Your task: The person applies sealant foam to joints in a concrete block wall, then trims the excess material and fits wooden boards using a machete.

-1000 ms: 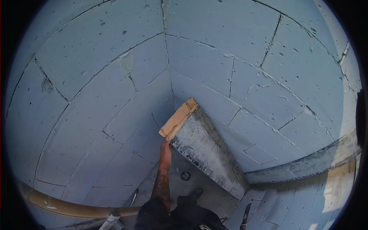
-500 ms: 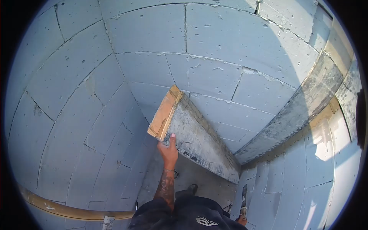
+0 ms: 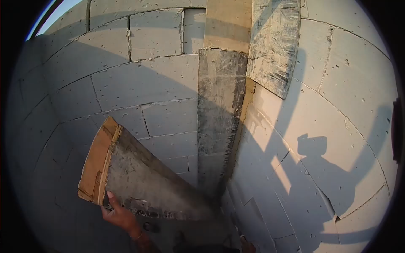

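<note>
My left hand (image 3: 119, 217) grips the near lower corner of a long formwork board (image 3: 143, 181), thumb on its grey face and the other fingers behind. The board is held tilted, its raw orange-brown wooden end (image 3: 96, 164) towards me, and its grey, mortar-stained face narrows away to the wall corner. Low at the bottom edge, in shade, my right hand (image 3: 248, 246) is closed around a narrow long-bladed tool (image 3: 238, 231). Only part of that tool shows.
Pale block walls (image 3: 168, 76) meet in a corner ahead. A grey stained board (image 3: 219, 114) stands upright in that corner, with a second board (image 3: 274, 50) on the right wall above. My shadow (image 3: 322, 177) falls on the right wall. The floor below is dark.
My view has turned right towards the wall corner, so the held board and my left hand now appear further left and lower. The right hand's tool is less visible.
</note>
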`<action>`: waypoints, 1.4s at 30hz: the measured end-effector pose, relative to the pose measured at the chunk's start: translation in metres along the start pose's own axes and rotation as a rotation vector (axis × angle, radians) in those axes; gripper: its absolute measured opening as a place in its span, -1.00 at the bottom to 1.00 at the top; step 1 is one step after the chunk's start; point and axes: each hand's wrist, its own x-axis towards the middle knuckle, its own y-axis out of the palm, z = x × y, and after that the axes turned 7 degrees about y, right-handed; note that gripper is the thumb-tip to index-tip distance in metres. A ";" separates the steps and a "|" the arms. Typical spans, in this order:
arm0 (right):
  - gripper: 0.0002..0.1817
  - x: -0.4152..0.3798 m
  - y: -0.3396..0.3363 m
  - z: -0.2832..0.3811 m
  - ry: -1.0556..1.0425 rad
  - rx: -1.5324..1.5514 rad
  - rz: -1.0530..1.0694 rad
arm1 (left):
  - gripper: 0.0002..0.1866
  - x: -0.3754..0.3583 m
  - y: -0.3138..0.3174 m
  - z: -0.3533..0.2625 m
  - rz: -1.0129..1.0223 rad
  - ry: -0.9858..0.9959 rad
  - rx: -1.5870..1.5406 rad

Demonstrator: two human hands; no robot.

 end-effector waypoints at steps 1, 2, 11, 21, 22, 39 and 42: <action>-0.57 -0.002 0.000 -0.006 -0.073 -0.050 -0.024 | -0.59 0.006 -0.009 -0.014 -0.013 0.021 -0.017; -0.56 -0.004 0.000 -0.010 -0.111 -0.078 -0.047 | -0.60 0.013 -0.017 -0.028 -0.026 0.044 -0.026; -0.71 0.046 0.025 -0.007 0.289 0.332 0.038 | -0.75 0.049 -0.065 -0.079 0.001 0.245 0.045; -0.72 0.082 0.073 -0.032 0.048 0.394 0.145 | -0.75 0.098 -0.105 -0.089 -0.064 0.428 0.387; -0.79 0.085 0.080 -0.034 -0.041 0.399 0.081 | -0.75 0.103 -0.107 -0.085 -0.060 0.429 0.384; -0.77 0.024 0.044 0.005 0.048 0.288 -0.105 | -0.64 0.206 -0.114 0.019 -0.103 0.499 0.544; -0.75 0.005 0.029 0.037 0.221 0.341 -0.324 | -0.52 0.248 -0.169 0.074 -0.006 0.296 0.431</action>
